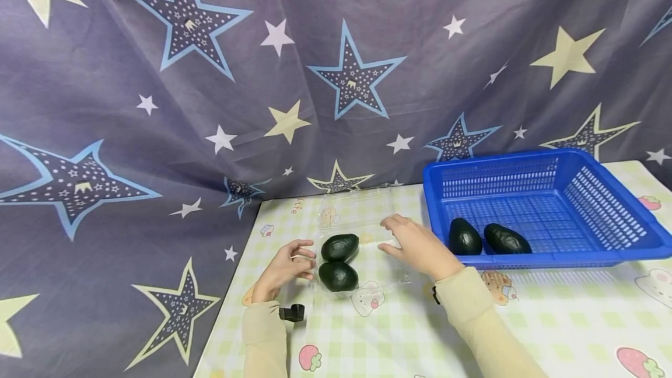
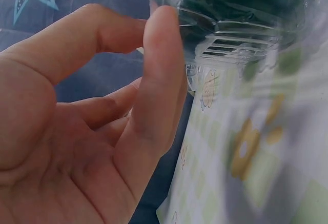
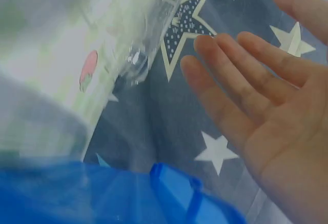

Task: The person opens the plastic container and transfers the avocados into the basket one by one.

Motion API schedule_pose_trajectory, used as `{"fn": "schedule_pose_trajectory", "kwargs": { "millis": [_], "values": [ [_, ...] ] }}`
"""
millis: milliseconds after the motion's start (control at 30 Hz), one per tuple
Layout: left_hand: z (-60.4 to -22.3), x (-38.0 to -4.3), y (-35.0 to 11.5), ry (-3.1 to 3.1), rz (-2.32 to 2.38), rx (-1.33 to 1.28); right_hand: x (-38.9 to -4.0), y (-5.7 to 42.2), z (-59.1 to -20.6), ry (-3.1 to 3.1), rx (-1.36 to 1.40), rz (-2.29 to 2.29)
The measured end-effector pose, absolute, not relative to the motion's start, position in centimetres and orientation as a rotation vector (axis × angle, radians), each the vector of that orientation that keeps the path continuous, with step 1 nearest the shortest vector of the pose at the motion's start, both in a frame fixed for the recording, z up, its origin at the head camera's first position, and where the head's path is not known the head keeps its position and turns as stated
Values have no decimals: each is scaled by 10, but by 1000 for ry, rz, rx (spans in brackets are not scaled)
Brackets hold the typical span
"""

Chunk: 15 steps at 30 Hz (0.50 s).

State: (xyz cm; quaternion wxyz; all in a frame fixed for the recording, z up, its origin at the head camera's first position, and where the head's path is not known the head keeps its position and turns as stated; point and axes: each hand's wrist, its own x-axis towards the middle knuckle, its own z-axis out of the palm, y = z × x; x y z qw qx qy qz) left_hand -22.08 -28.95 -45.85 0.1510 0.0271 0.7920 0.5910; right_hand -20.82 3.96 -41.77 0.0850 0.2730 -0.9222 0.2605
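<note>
A clear plastic clamshell box (image 1: pixel 388 276) lies with its lid (image 1: pixel 357 206) folded back toward the curtain. Two dark green avocados, one farther back (image 1: pixel 340 247) and one nearer (image 1: pixel 338 277), sit side by side in its left half. My left hand (image 1: pixel 286 267) is at the box's left wall, fingers loosely bent; in the left wrist view a fingertip (image 2: pixel 163 24) overlaps the clear wall. Over the box's right side hovers my right hand (image 1: pixel 417 247), fingers extended and nothing in its grasp. The right wrist view shows its palm (image 3: pixel 287 131) beside the clear plastic (image 3: pixel 138 55).
To the right stands a blue plastic basket (image 1: pixel 525 260) with two more avocados, one on the left (image 1: pixel 465 237) and one beside it (image 1: pixel 506 240). A checked tablecloth (image 1: pixel 367 343) covers the table. Behind it hangs a star-patterned curtain (image 1: pixel 236 86).
</note>
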Motion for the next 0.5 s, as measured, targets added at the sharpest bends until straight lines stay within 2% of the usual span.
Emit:
{"fn": "schedule_pose_trajectory", "kwargs": {
  "millis": [500],
  "values": [
    [-459,-222,-290,2273,1683,83,-203,10,-435,-2752,931,856]
  ]
}}
